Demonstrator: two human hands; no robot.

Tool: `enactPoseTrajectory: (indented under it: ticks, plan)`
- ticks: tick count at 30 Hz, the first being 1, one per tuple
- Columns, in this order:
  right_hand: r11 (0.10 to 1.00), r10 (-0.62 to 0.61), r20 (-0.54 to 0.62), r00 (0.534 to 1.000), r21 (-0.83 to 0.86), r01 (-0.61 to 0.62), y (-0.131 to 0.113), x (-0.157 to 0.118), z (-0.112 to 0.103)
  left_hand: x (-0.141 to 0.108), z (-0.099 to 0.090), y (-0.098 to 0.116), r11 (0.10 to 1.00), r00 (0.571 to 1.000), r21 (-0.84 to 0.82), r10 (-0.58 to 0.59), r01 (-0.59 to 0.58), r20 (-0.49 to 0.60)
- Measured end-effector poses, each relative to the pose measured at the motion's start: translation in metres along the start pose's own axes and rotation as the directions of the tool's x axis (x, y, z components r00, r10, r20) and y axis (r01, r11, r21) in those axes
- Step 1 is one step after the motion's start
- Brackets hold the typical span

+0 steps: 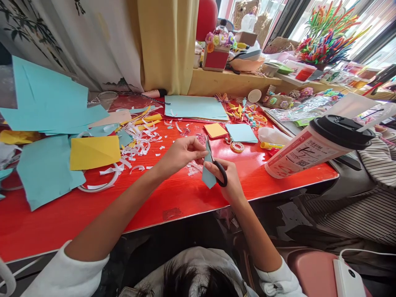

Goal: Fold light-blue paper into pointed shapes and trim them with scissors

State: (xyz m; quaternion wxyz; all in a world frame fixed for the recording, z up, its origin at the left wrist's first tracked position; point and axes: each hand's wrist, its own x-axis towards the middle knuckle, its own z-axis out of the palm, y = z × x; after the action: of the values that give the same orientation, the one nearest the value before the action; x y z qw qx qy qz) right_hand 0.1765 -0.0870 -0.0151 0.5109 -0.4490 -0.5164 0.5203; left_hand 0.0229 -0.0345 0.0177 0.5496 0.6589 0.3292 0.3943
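The wearer's dark hair (pixel 188 282) and white shirt (pixel 213 258) are nearest, at the bottom edge, below the red tabletop (pixel 173 198). On the far left lie large light-blue sheets (pixel 52 103), then a yellow paper rectangle (pixel 95 153), with curled white paper strips (pixel 145 142) scattered beside it. The left hand (pixel 184 153) has its thumb and fingertips pinched on the upper part of a narrow light-blue paper piece (pixel 209 179), which is between the two hands, over the tabletop near its front edge. Alongside it run the blades of black-handled scissors (pixel 223 176), pointing away from the wearer; whether they are biting into the paper is too small to tell. The right hand (pixel 230 181) is closed round the scissors' handles, its thumb close to the paper.

For a clean edge, I would keep the pinch firm but clear of the blade line, since the left fingertips look close to the metal. Turning the paper rather than the scissors should keep the cut smooth, and short, even closures should avoid creasing it. Farther right, a yellow paper square (pixel 215 130), a light-blue paper square (pixel 243 133) and a black-lidded paper cup (pixel 312 150) stand apart from the hands.
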Motion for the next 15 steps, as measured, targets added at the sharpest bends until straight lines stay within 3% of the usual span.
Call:
enactPoseTrajectory:
  ticks: [9,15]
  plan:
    - [1.000,0.005,-0.020,1.000,-0.018,-0.005,0.002,0.000,0.000,0.001,-0.003,-0.002,0.999,0.999,-0.007,-0.045,0.045,0.014]
    - [0.998,-0.022,-0.090,0.996,0.064,0.027,0.002,0.003,-0.002,0.001,-0.013,0.005,0.995,0.995,0.037,-0.096,0.096,-0.013]
